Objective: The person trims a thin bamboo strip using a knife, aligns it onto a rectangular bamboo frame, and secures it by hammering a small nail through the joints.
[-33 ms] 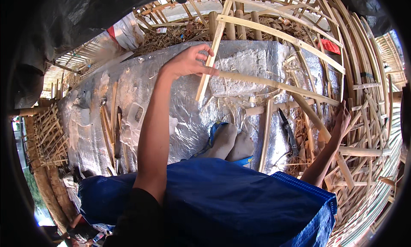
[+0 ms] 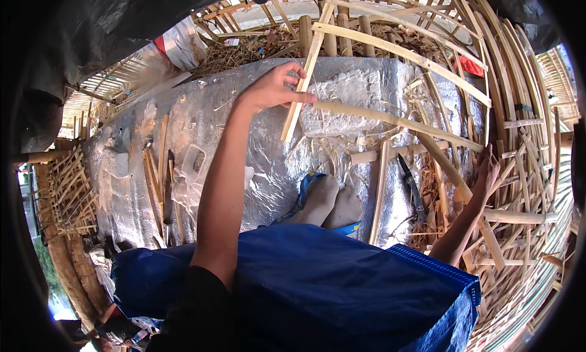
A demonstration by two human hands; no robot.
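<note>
My left hand (image 2: pixel 278 88) pinches an upright bamboo strip (image 2: pixel 312 56), with the thumb on its near side by the end of a cross strip. That lower cross strip (image 2: pixel 390 119) slants down to the right, where my right hand (image 2: pixel 487 167) is closed around its far end. A higher cross strip (image 2: pixel 403 53) crosses the upright near its top and forms a ladder-like bamboo frame with several others. Some of the left fingers are partly hidden behind the upright. A folding knife (image 2: pixel 412 190) with a dark handle lies below the lower cross strip.
My feet (image 2: pixel 329 202) rest on a silvery foil sheet (image 2: pixel 262 150), behind a blue cloth (image 2: pixel 342 272) over my lap. A rough pale block (image 2: pixel 351 102) lies under the frame. Bamboo sticks (image 2: pixel 162 181) lie at left; stacked bamboo strips (image 2: pixel 531 169) crowd the right.
My left hand and the upright strip have shifted very slightly to the right. My right hand stays where it was.
</note>
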